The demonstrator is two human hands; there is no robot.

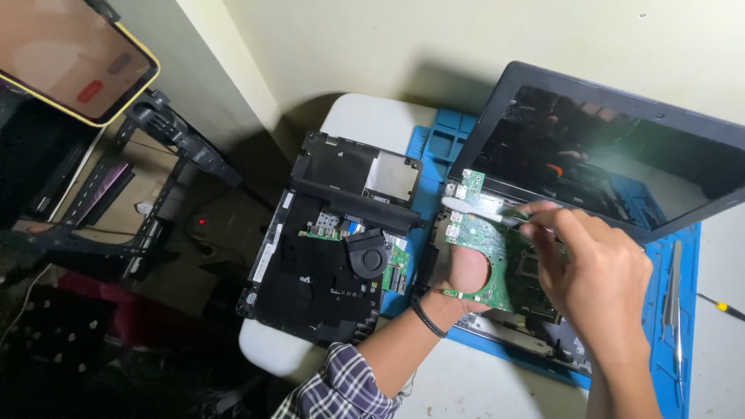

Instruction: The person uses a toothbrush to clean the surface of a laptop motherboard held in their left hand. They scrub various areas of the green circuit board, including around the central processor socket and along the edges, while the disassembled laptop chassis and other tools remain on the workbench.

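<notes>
To my left lies the black laptop bottom case (326, 264), carrying a round cooling fan (368, 258) and a small green daughterboard (396, 268). Beneath it, a white table (365, 116) bears a blue repair mat (444, 132). On the mat's right strip rest metal tweezers (673, 299); just beyond, a yellow-handled screwdriver (725, 308). Upper left, a yellow-cased phone (74, 58) sits on a black stand (174, 136). Behind me rises a cream wall (434, 39).

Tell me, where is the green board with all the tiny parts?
In the head view, the green circuit board is right of centre, held up by the left hand over the blue mat, just in front of the open laptop's dark screen.
</notes>
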